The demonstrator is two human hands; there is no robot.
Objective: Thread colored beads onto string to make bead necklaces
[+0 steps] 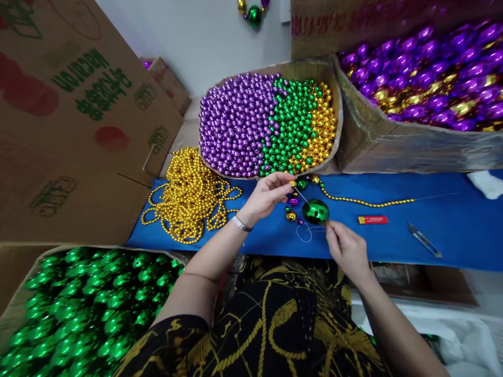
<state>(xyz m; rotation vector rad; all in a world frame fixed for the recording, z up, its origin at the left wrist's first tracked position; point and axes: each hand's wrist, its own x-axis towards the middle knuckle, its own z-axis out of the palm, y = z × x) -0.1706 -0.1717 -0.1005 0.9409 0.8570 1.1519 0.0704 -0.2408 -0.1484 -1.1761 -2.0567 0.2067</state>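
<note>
A large shiny green ball bead (315, 211) sits on a white thread between my two hands. My left hand (269, 195) is closed in a pinch on the thread at the ball's upper left, with a gold bead at its fingertips. Below right of the ball, my right hand (348, 246) pinches the thread close to the bead. A loose loop of thread (304, 233) hangs under it. Behind the ball lies the strung part, with purple, green and gold beads and a chain of small gold beads (365, 202) stretching right.
A pile of gold bead strands (192, 196) lies left on the blue cloth (393, 241). A box of small beads (236, 125) stands behind. A red packet (372, 220) and a craft knife (423, 240) lie right. Large green balls (98, 309) fill a box at lower left.
</note>
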